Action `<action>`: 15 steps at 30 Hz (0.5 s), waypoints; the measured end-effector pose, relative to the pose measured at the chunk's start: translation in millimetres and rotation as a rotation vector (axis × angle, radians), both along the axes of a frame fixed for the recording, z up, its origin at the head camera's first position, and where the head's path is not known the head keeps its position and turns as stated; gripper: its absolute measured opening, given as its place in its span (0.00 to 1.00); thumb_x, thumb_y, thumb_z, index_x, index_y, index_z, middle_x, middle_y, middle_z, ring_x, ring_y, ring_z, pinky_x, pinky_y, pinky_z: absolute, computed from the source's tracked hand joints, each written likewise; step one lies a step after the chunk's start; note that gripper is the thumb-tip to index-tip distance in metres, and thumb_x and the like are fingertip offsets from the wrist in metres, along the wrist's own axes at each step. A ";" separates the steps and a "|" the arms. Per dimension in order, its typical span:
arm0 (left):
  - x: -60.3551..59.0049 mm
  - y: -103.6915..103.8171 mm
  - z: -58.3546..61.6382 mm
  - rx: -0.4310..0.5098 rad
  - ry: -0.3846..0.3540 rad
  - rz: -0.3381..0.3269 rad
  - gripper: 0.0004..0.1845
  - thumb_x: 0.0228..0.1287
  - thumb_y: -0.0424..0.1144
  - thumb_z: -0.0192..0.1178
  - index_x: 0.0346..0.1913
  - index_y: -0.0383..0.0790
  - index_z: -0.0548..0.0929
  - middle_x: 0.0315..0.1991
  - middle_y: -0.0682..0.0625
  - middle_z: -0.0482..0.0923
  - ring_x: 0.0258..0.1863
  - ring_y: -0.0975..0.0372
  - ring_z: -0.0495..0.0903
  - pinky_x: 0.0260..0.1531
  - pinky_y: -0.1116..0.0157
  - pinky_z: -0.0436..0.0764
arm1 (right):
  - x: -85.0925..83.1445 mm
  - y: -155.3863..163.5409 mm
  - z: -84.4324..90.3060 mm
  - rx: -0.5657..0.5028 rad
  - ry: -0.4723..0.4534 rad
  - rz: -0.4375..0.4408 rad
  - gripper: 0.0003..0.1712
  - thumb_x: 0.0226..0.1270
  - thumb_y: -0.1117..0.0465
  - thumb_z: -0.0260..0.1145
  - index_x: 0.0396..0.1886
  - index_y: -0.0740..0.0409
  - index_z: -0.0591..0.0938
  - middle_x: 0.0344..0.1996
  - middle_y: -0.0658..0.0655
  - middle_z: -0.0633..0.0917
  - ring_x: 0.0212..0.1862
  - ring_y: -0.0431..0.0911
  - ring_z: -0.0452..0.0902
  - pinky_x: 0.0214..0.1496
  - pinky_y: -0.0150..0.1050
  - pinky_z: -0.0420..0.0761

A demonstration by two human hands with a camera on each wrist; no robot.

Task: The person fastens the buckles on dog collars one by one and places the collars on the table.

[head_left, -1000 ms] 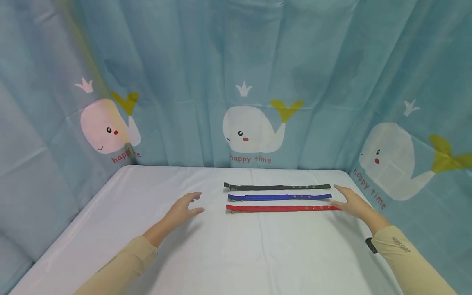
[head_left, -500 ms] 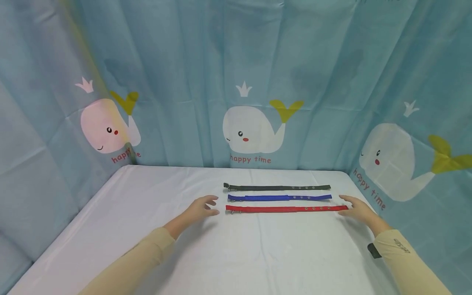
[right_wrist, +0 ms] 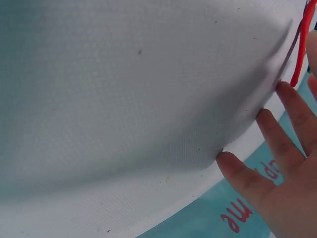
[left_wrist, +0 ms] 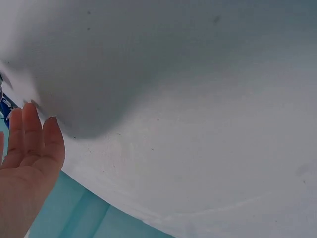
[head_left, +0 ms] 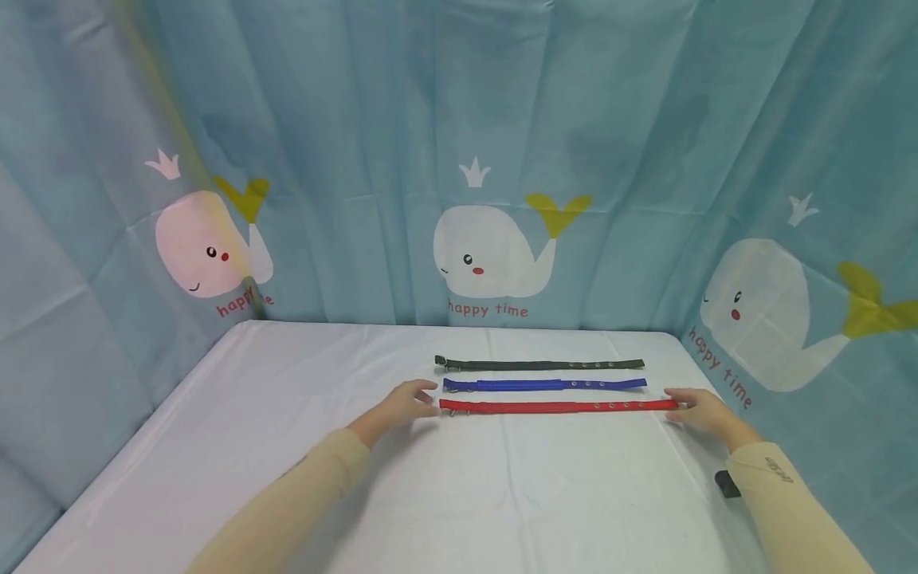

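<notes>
Three collars with metal buckles and eyelets lie side by side: a red collar (head_left: 531, 407) in front, a blue collar (head_left: 519, 385) behind it and a dark green collar (head_left: 509, 366) at the back. My left hand (head_left: 403, 402) is beside the red collar's buckle end, thumb tip close to it, fingers loosely bent. The left wrist view catches its fingers (left_wrist: 32, 131) extended over the cloth. At the eyelet end, my right hand (head_left: 703, 410) has thumb and forefinger around the red tip. In the right wrist view its fingers (right_wrist: 280, 141) are spread, the red strap near them.
A white cloth (head_left: 459, 494) covers the table. Blue curtains (head_left: 344, 159) with printed whales enclose its back and sides. A dark object (head_left: 726, 484) shows at the right sleeve's cuff.
My left hand has moved right and up to the collars' buckle ends. My right hand has shifted slightly right and down to the red collar's tip. The collars lie as before.
</notes>
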State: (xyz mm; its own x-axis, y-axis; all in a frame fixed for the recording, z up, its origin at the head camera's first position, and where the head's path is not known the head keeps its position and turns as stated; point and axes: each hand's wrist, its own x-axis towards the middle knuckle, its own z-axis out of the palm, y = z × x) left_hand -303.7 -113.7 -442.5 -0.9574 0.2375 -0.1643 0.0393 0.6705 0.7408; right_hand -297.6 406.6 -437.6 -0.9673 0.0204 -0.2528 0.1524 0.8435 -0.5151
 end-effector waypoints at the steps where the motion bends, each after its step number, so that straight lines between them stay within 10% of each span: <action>1: -1.2 1.8 -1.0 0.000 -0.014 0.006 0.28 0.59 0.36 0.68 0.62 0.34 0.75 0.48 0.40 0.81 0.52 0.49 0.78 0.54 0.52 0.75 | -0.2 0.3 -0.8 0.004 -0.006 -0.017 0.37 0.63 0.57 0.68 0.68 0.69 0.66 0.64 0.79 0.64 0.65 0.75 0.54 0.61 0.70 0.59; 15: -11.0 12.3 -10.5 -0.051 -0.028 0.010 0.25 0.59 0.36 0.69 0.60 0.38 0.79 0.48 0.41 0.80 0.49 0.50 0.77 0.51 0.52 0.77 | -3.4 2.9 -9.4 0.028 0.011 -0.074 0.35 0.62 0.57 0.69 0.66 0.68 0.70 0.63 0.78 0.65 0.64 0.74 0.57 0.61 0.68 0.61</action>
